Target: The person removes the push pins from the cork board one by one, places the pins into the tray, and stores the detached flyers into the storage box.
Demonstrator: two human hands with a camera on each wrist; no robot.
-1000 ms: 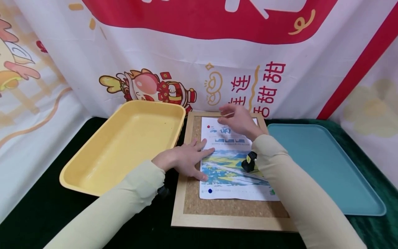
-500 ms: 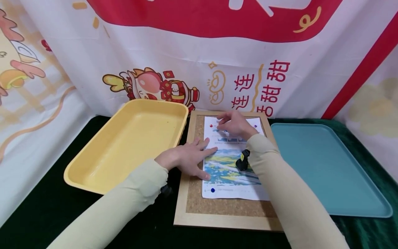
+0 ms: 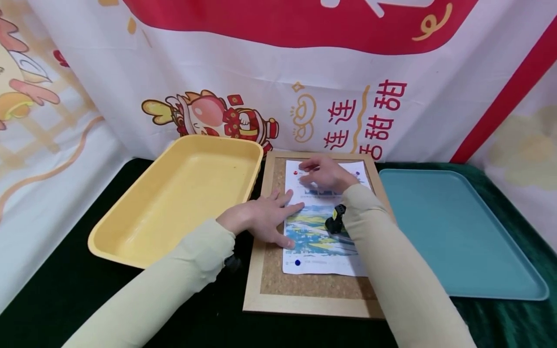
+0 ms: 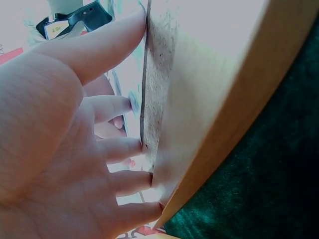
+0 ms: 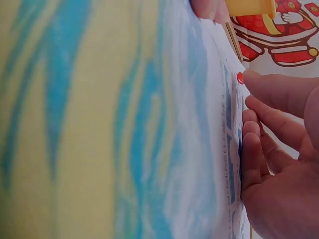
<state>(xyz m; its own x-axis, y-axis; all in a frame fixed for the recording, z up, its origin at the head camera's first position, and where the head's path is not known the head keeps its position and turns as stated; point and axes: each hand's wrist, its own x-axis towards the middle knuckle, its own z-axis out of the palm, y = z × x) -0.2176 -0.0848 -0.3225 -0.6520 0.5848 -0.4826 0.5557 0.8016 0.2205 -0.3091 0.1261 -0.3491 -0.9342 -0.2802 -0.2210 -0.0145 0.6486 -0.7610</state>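
Note:
A white sheet [image 3: 322,268] printed with a blue and yellow landscape lies on a wood-framed corkboard [image 3: 313,304]. My left hand [image 3: 270,220] rests with spread fingers across the sheet's left edge and the frame. My right hand [image 3: 326,175] is over the sheet's top, fingers loosely bent and holding nothing visible. In the right wrist view its thumb tip is right beside a red pushpin [image 5: 240,78] at the upper left corner. A blue pushpin [image 3: 298,263] marks the lower left corner, a purple one the upper right. The right sleeve covers the lower right corner.
A yellow basin [image 3: 174,208] stands left of the board, and a flat teal tray [image 3: 461,237] lies to its right. Dark green cloth [image 3: 204,314] covers the table. A printed white and red curtain [image 3: 243,67] hangs behind.
My right hand has moved left and slightly down over the sheet's top, uncovering the purple pushpin and coming nearer the red one. The left hand has stayed in place.

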